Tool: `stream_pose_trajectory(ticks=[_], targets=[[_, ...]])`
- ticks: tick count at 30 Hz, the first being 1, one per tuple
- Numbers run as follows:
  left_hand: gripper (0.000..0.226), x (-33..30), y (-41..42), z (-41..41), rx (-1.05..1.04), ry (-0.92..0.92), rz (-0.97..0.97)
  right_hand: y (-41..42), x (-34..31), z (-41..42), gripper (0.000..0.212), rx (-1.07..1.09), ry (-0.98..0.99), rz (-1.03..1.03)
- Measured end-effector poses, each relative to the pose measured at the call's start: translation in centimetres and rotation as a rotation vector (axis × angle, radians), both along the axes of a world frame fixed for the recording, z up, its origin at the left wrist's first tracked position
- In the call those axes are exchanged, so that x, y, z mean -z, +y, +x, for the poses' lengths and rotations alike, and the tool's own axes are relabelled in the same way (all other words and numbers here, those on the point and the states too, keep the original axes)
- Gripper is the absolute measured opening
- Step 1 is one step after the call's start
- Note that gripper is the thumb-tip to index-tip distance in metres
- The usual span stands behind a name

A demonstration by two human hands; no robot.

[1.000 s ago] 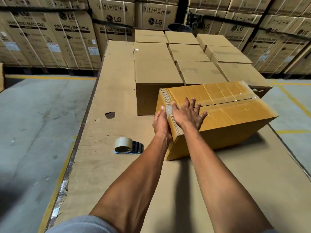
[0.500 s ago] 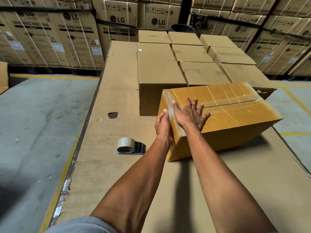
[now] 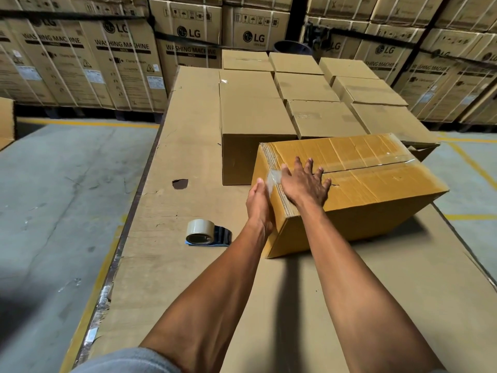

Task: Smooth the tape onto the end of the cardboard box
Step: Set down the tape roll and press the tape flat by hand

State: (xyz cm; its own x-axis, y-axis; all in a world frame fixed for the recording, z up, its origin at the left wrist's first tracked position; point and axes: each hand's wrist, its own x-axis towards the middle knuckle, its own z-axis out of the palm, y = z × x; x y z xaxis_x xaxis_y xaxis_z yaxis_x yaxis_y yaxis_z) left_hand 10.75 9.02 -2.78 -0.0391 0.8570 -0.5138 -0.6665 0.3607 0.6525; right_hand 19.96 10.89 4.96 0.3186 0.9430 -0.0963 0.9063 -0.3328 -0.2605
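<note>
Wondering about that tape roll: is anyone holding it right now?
No, the tape roll lies alone on the table, apart from both hands.

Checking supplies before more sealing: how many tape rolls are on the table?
1. The tape roll, in its dispenser, lies on the table to the left of the left hand and the cardboard box. Others may be hidden behind the boxes.

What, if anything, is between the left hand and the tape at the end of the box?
Nothing visible. The left hand is already against the near end of the cardboard box, its fingertips at the clear tape folding over the top edge. The right hand lies flat on the top beside it. The tape dispenser sits apart on the table.
</note>
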Motion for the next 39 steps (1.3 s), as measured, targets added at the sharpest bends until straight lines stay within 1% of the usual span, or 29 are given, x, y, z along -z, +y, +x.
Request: stream_pose_trajectory(ticks=[2, 3, 4, 7, 8, 9, 11, 12, 13, 15, 16, 17, 19, 21, 23, 25, 26, 28, 29, 30, 31, 32, 34, 35, 36, 39], targets=[[0.054, -0.8, -0.8, 0.1, 0.053, 0.018, 0.046, -0.5, -0.4, 0.7, 0.098, -0.049, 0.017, -0.048], [0.055, -0.7, -1.0, 0.1, 0.055, 0.030, 0.055, -0.8, -0.5, 1.0, 0.101, -0.066, 0.008, -0.053], [0.054, -0.4, -1.1, 0.2, 0.043, 0.032, 0.066, -1.0, -0.4, 1.1, 0.098, -0.076, -0.005, -0.042], [0.040, 0.5, -1.2, 0.2, 0.031, 0.066, 0.053, -1.0, 0.0, 1.2, 0.067, -0.068, -0.041, 0.028], [0.039, 0.6, -1.2, -0.1, 0.046, 0.097, 0.050, -0.9, 0.1, 1.2, 0.060, -0.064, -0.049, 0.046], [0.041, 0.5, -1.2, -0.4, 0.064, 0.124, 0.049, -0.9, 0.1, 1.2, 0.056, -0.062, -0.050, 0.060], [0.041, 0.0, -1.3, -1.1, 0.088, 0.153, 0.053, -0.9, 0.0, 1.4, 0.055, -0.056, -0.036, 0.070], [0.041, -0.5, -1.6, -1.1, 0.096, 0.139, 0.060, -0.9, 0.1, 1.4, 0.058, -0.058, -0.026, 0.067], [0.044, -0.9, -1.8, -1.0, 0.108, 0.130, 0.069, -1.0, 0.1, 1.4, 0.069, -0.060, -0.017, 0.060], [0.053, -1.1, -2.1, -0.6, 0.127, 0.113, 0.082, -1.3, -0.1, 1.3, 0.098, -0.060, -0.007, 0.036], [0.056, -1.0, -2.3, -0.4, 0.124, 0.095, 0.084, -1.3, -0.1, 1.3, 0.102, -0.063, -0.006, 0.027], [0.057, -0.8, -2.4, -0.3, 0.111, 0.071, 0.089, -1.2, 0.0, 1.3, 0.097, -0.074, -0.009, 0.021], [0.052, -0.3, -2.3, -0.3, 0.088, 0.043, 0.095, -1.0, 0.1, 1.4, 0.077, -0.091, -0.015, 0.018], [0.046, 0.0, -2.1, -0.6, 0.083, 0.083, 0.083, -0.9, 0.2, 1.4, 0.062, -0.083, -0.018, 0.027], [0.039, -0.4, -2.0, -1.0, 0.087, 0.111, 0.056, -1.0, 0.1, 1.2, 0.058, -0.073, -0.017, 0.042], [0.035, -1.0, -1.7, -1.1, 0.089, 0.117, 0.019, -1.1, 0.0, 1.0, 0.062, -0.045, -0.005, 0.049], [0.041, -1.3, -1.5, -1.1, 0.082, 0.113, 0.011, -1.1, 0.0, 0.9, 0.071, -0.030, -0.001, 0.047], [0.078, -1.4, -0.5, -0.8, 0.080, 0.119, -0.005, -1.0, -0.2, 0.6, 0.096, 0.000, -0.005, 0.040], [0.095, -0.6, 0.5, -0.4, 0.085, 0.118, -0.029, -1.0, -0.2, 0.5, 0.102, 0.013, -0.010, 0.040], [0.104, -0.2, 1.2, -0.2, 0.098, 0.113, -0.040, -0.9, -0.2, 0.4, 0.104, 0.020, -0.012, 0.044], [0.102, -0.3, 1.5, -0.3, 0.111, 0.123, -0.057, -0.8, -0.2, 0.3, 0.101, 0.023, -0.010, 0.046], [0.090, -1.1, 1.2, -0.5, 0.109, 0.141, -0.054, -0.7, -0.3, 0.3, 0.093, 0.026, -0.003, 0.045], [0.041, -1.5, 0.6, -0.9, 0.094, 0.215, -0.072, -0.5, -0.4, 0.0, 0.073, 0.036, 0.016, 0.058], [0.021, -0.9, 0.7, -1.0, 0.090, 0.254, -0.091, -0.4, -0.4, -0.2, 0.064, 0.043, 0.025, 0.071], [0.012, -0.3, 0.8, -1.2, 0.081, 0.279, -0.108, -0.4, -0.5, -0.4, 0.059, 0.049, 0.033, 0.087], [0.010, -0.5, 0.5, -2.1, 0.100, 0.295, -0.135, -0.5, -0.6, -0.4, 0.058, 0.071, 0.053, 0.146]])
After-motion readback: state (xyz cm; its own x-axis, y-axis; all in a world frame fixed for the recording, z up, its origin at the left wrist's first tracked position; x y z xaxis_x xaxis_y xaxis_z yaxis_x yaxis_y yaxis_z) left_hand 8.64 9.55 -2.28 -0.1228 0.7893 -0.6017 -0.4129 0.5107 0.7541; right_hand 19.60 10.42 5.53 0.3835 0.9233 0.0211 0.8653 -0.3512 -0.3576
